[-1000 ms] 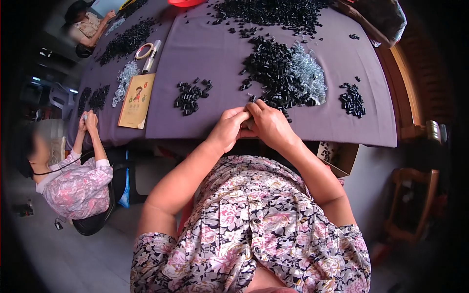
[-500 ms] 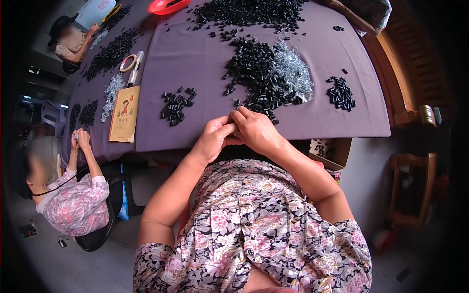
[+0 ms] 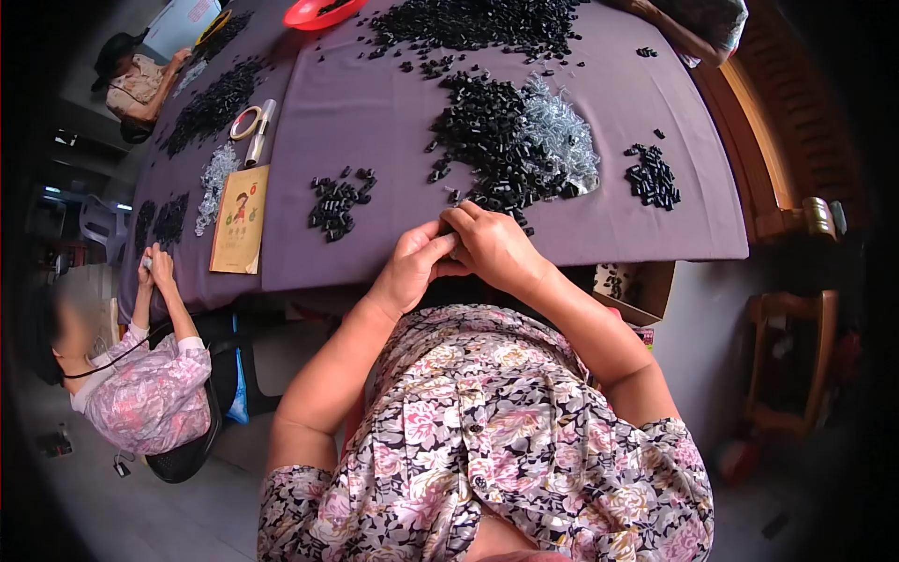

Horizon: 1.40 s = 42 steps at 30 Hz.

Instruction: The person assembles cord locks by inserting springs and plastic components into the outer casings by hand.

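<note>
At the table's front edge my left hand (image 3: 412,264) and my right hand (image 3: 498,248) meet, fingers pinched together and closed. Between them shows a bit of a small greyish piece (image 3: 455,245), mostly covered by the fingers, so its kind cannot be made out. Just beyond my hands spreads a large heap of small black parts (image 3: 482,131), touching a heap of small clear, shiny pieces (image 3: 562,136). A smaller pile of black parts (image 3: 339,204) lies to the left, and another black pile (image 3: 653,178) to the right.
A yellow booklet (image 3: 240,220), a tape roll (image 3: 246,122) and a red bowl (image 3: 323,11) are on the purple cloth (image 3: 375,112). A co-worker (image 3: 140,389) sits at left, another (image 3: 136,84) farther back. An open box (image 3: 637,292) stands below the right edge.
My hands stay together in nearly the same place, with slight finger movement; a little more of the greyish piece shows between them. The piles look the same.
</note>
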### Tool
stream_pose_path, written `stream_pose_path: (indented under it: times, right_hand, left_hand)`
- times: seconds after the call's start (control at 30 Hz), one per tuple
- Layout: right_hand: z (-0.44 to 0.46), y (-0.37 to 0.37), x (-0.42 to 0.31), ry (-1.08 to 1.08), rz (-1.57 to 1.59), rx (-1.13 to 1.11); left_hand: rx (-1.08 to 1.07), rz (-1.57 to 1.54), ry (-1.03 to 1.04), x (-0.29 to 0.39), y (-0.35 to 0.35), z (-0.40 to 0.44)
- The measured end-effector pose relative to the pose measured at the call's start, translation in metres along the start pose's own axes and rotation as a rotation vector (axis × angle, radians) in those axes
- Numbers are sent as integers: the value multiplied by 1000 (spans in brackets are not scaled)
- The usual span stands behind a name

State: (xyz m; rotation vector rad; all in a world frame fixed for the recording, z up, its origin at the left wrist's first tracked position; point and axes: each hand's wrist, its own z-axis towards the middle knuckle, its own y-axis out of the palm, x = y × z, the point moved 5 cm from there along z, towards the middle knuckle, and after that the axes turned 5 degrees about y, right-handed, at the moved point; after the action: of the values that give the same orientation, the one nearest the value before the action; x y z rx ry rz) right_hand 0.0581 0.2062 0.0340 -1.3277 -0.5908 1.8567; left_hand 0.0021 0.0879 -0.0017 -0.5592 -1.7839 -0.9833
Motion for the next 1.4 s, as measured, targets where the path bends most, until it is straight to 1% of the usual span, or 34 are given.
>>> stream_pose_path:
  times: [0.47,0.67,0.77,0.83,0.87,0.97,1.07,1.13,1.17,1.4]
  right_hand:
    - [1,1,5,6,84,37]
    - [1,2,6,4,98,26]
    - [1,2,6,-3,145,29]
    - [1,2,4,-19,195,37]
    - [1,1,2,-26,221,32]
    - [2,-8,-9,-41,320,5]
    - [2,-16,-20,-43,440,-29]
    - [0,-20,-27,-47,518,-44]
    - [1,-23,-30,-82,509,-31]
    - [-1,-34,-40,-71,461,-33]
  left_hand:
    - [-49,-75,20,0,-3,-2]
    - [-62,-41,41,0,-3,-2]
    - [-28,-151,96,-6,-6,-3]
    - [9,-127,94,-7,-8,-8]
    - [31,-113,94,-5,-8,-11]
    - [85,-205,127,15,1,-24]
    - [76,-229,118,27,6,-36]
    - [128,-249,81,34,12,-45]
    - [133,-269,76,38,16,-48]
    - [139,-327,81,43,24,-55]
